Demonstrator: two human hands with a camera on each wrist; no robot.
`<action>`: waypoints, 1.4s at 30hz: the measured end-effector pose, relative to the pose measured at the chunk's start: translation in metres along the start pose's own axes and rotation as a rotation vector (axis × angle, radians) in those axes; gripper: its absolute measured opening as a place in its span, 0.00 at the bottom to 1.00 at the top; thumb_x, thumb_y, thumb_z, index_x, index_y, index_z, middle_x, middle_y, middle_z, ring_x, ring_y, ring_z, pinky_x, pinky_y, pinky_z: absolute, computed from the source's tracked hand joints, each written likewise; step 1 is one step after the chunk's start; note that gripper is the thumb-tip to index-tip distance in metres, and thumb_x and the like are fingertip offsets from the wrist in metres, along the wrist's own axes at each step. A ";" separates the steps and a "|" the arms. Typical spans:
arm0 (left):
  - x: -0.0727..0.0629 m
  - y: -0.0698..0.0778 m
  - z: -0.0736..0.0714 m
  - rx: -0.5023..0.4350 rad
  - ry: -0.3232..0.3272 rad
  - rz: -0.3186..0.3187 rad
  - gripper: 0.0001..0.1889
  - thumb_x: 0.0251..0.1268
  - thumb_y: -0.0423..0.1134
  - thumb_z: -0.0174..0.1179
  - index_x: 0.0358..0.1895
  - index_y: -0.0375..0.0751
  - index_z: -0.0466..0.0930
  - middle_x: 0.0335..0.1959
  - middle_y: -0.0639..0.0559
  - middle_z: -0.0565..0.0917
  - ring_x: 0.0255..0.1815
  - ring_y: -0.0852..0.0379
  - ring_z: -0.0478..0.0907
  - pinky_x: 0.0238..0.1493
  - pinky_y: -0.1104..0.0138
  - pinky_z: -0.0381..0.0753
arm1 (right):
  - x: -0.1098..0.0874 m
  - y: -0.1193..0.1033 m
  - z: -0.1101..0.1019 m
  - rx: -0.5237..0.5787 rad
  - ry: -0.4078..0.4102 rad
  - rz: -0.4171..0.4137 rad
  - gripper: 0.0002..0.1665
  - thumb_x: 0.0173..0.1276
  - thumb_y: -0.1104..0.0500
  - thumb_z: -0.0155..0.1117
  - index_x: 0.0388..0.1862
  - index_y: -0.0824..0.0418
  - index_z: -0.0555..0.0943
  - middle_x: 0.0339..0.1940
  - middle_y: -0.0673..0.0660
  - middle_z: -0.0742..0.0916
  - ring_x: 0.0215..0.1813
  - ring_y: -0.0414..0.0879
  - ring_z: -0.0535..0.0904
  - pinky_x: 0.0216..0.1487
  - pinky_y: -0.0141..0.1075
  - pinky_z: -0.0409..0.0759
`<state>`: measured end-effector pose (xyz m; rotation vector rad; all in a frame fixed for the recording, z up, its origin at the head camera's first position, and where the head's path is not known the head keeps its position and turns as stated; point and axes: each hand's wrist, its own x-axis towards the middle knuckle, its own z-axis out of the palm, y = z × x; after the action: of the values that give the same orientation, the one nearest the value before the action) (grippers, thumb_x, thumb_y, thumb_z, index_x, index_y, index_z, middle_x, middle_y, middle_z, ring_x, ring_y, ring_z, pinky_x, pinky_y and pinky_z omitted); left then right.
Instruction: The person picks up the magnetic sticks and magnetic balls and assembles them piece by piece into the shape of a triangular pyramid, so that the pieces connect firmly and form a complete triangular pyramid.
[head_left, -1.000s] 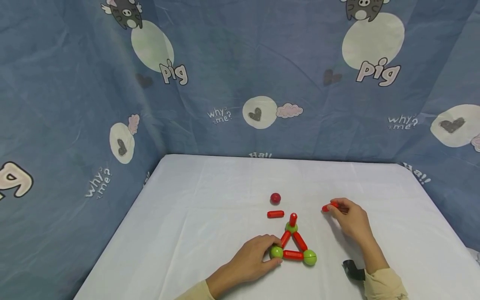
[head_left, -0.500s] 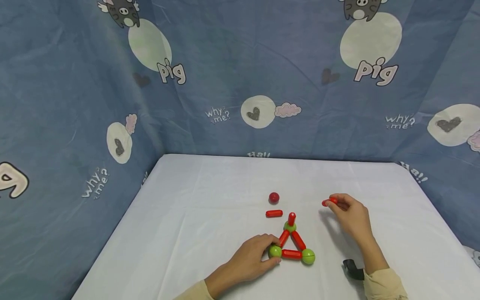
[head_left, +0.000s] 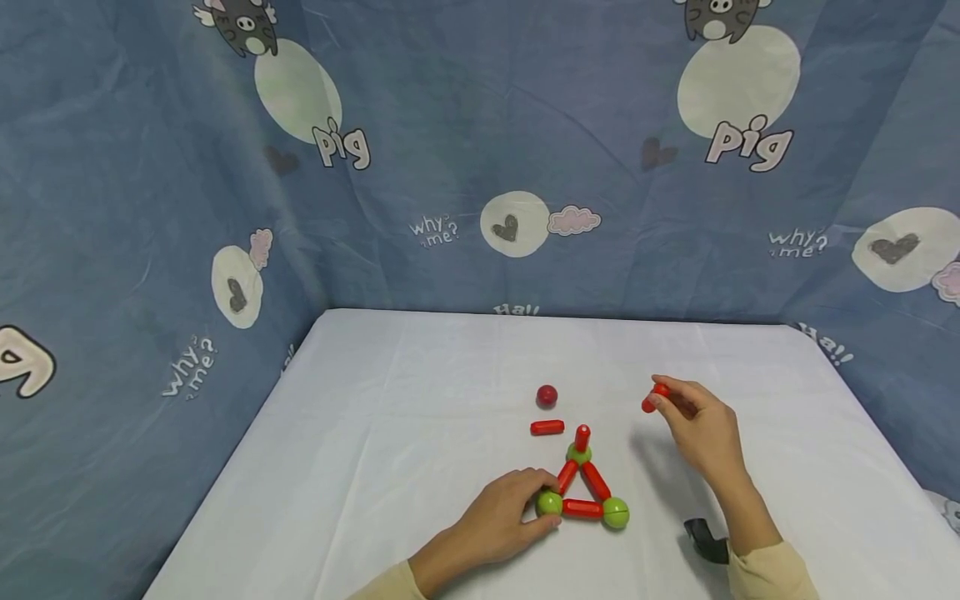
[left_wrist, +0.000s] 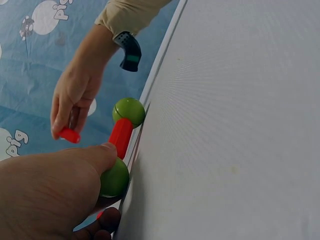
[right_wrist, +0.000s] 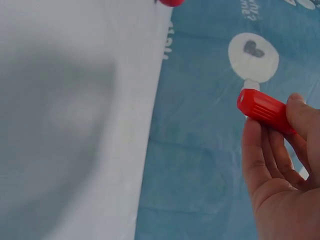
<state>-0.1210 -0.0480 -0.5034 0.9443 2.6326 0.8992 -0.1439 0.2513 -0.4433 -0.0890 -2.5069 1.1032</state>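
Note:
On the white table lies a triangle of red rods [head_left: 582, 508] joined by green balls [head_left: 616, 512]. A further red rod [head_left: 582, 437] stands up from its far green ball [head_left: 578, 453]. My left hand [head_left: 501, 515] grips the near-left green ball [left_wrist: 115, 179], thumb on one side and fingers on the other. Off to the right, my right hand [head_left: 701, 425] pinches a loose red rod [right_wrist: 266, 108] between thumb and fingers, raised over the table with its shadow below. In the right wrist view the rod's grooved end sticks out past the fingertips.
Beyond the triangle, a single red rod [head_left: 547, 427] lies on the table, and a dark red ball [head_left: 547, 396] sits behind it. A black wrist camera mount [head_left: 706, 542] juts from the right sleeve. Blue patterned cloth [head_left: 420, 275] hangs behind and at the left.
My right hand has lifted its red rod up and slightly away, and the rod has tilted steeper. My left hand keeps its hold on the green ball.

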 end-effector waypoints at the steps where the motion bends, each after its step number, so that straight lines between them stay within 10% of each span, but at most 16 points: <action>1: 0.000 0.000 0.000 -0.001 0.000 -0.001 0.16 0.68 0.54 0.67 0.54 0.60 0.77 0.43 0.70 0.79 0.42 0.73 0.71 0.50 0.72 0.77 | 0.000 -0.002 0.000 0.000 0.003 -0.010 0.21 0.69 0.56 0.71 0.60 0.56 0.85 0.45 0.56 0.90 0.39 0.14 0.71 0.43 0.10 0.70; 11: 0.000 0.000 0.000 -0.008 -0.001 -0.010 0.16 0.68 0.54 0.67 0.54 0.60 0.77 0.43 0.70 0.79 0.43 0.73 0.72 0.52 0.71 0.78 | -0.008 -0.021 -0.002 -0.022 -0.031 -0.057 0.21 0.68 0.61 0.71 0.60 0.57 0.85 0.44 0.55 0.88 0.46 0.51 0.86 0.45 0.08 0.69; 22: 0.000 0.001 0.000 -0.018 -0.002 -0.012 0.16 0.68 0.54 0.67 0.54 0.59 0.78 0.43 0.70 0.79 0.43 0.73 0.72 0.52 0.71 0.78 | -0.018 -0.040 -0.003 0.004 -0.043 -0.199 0.23 0.62 0.66 0.75 0.57 0.56 0.86 0.43 0.49 0.89 0.43 0.23 0.80 0.50 0.10 0.71; 42: 0.000 0.000 -0.001 -0.006 -0.004 -0.002 0.17 0.68 0.54 0.66 0.56 0.59 0.77 0.45 0.69 0.80 0.44 0.73 0.73 0.55 0.70 0.79 | -0.033 -0.065 -0.006 -0.023 -0.042 -0.350 0.25 0.57 0.65 0.79 0.55 0.53 0.87 0.43 0.45 0.89 0.41 0.39 0.88 0.48 0.12 0.73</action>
<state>-0.1213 -0.0485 -0.5032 0.9410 2.6256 0.9026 -0.1042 0.2037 -0.4034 0.3562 -2.4474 0.9387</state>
